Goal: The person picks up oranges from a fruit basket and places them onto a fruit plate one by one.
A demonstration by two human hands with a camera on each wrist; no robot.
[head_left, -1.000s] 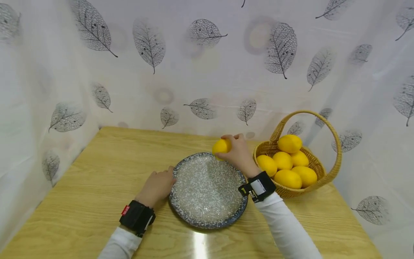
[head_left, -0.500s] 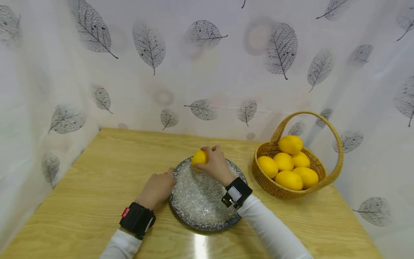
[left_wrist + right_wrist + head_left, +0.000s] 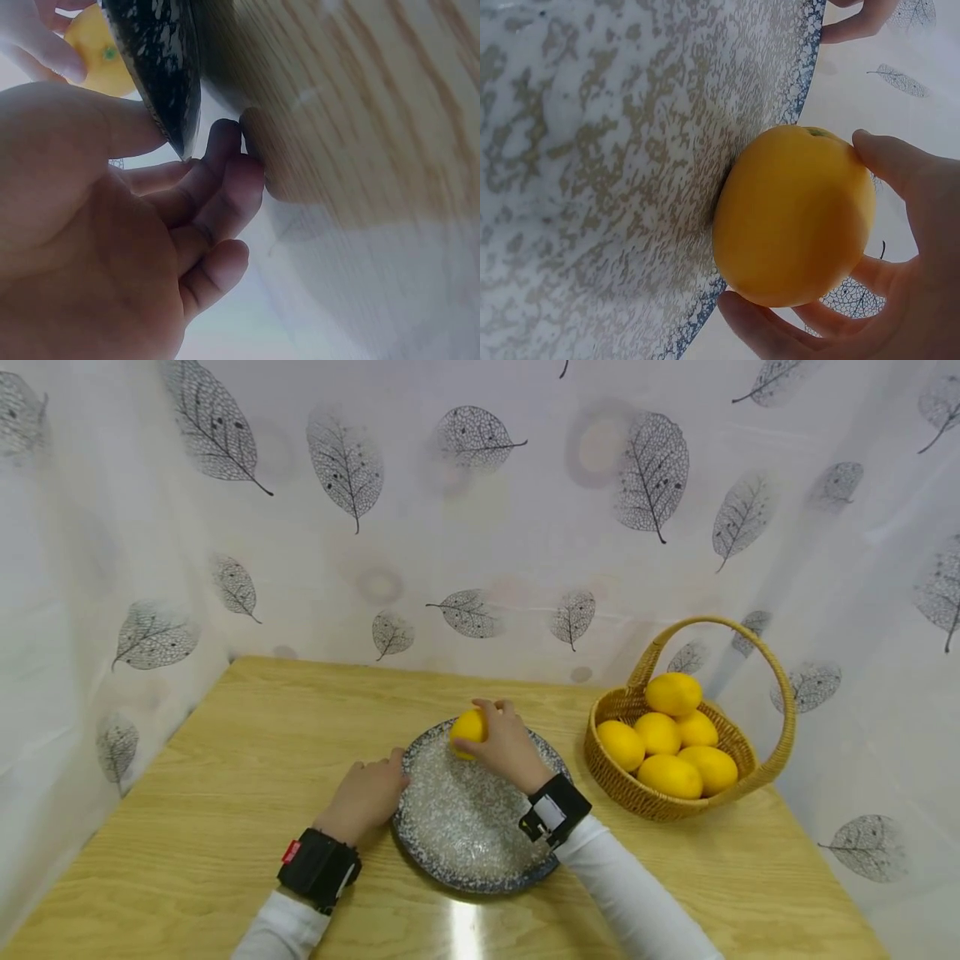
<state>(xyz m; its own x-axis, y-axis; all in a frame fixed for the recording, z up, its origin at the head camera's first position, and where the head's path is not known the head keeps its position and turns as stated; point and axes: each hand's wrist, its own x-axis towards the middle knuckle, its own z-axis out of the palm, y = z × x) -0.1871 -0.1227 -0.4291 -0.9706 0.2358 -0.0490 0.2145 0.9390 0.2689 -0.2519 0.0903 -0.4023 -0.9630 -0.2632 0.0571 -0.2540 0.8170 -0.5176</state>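
Observation:
A speckled grey plate [image 3: 468, 835] with a dark blue rim lies on the wooden table [image 3: 225, 760]. My right hand [image 3: 504, 745] grips a yellow lemon [image 3: 467, 727] that rests on the plate's far part. In the right wrist view the lemon [image 3: 791, 217] touches the plate [image 3: 592, 150] close to its rim, with my thumb and fingers [image 3: 780, 330] curled round it. My left hand [image 3: 366, 792] holds the plate's left rim. In the left wrist view the thumb lies on the rim [image 3: 161, 75], and the fingers [image 3: 221, 169] curl beneath it against the table.
A wicker basket [image 3: 750, 772] with a tall handle stands right of the plate and holds several lemons [image 3: 671, 693]. Leaf-printed white sheeting [image 3: 480, 527] walls in the table at the back and on both sides. Bare wood stretches left of the plate.
My right hand carried the lemon leftward from beside the basket and set it down on the plate's far part. The left hand stayed on the rim.

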